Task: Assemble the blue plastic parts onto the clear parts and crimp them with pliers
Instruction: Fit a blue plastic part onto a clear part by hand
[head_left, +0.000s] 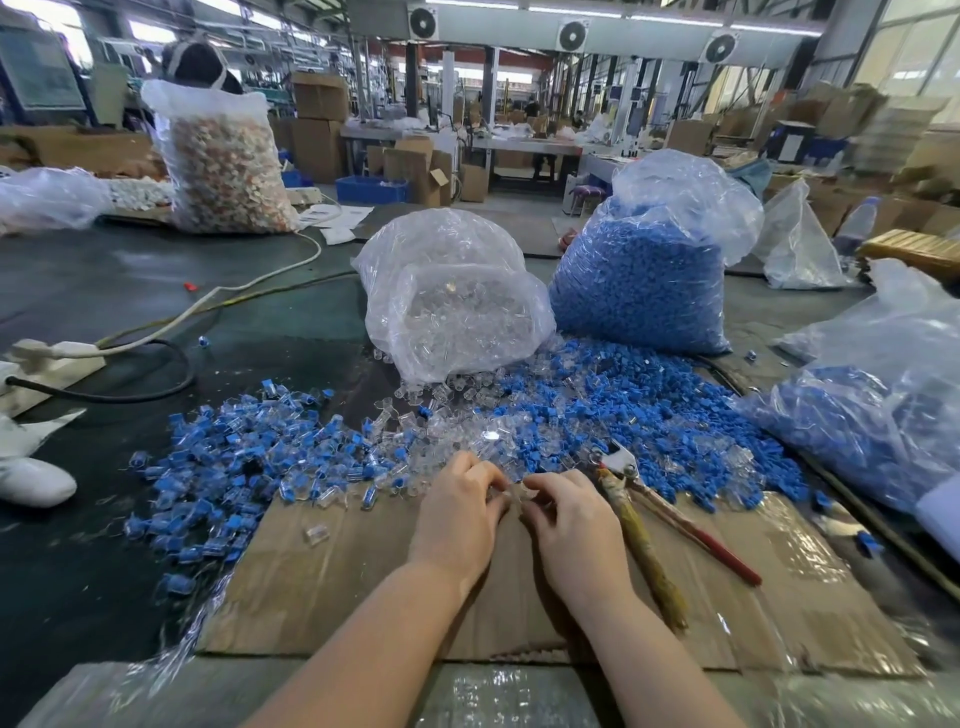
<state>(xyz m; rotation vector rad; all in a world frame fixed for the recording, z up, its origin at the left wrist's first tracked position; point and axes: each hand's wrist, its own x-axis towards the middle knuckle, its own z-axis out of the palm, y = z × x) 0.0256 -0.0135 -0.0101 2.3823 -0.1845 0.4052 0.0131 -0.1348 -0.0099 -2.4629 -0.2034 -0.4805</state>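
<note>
You are pinching a small clear part (514, 492) between both hands.
Your left hand (457, 512) and right hand (574, 519) are curling fingertips round it; pliers (654, 512) are lying beside.

Single head view, looking forward and down, close over cardboard (322, 597); factory hall beyond.
</note>
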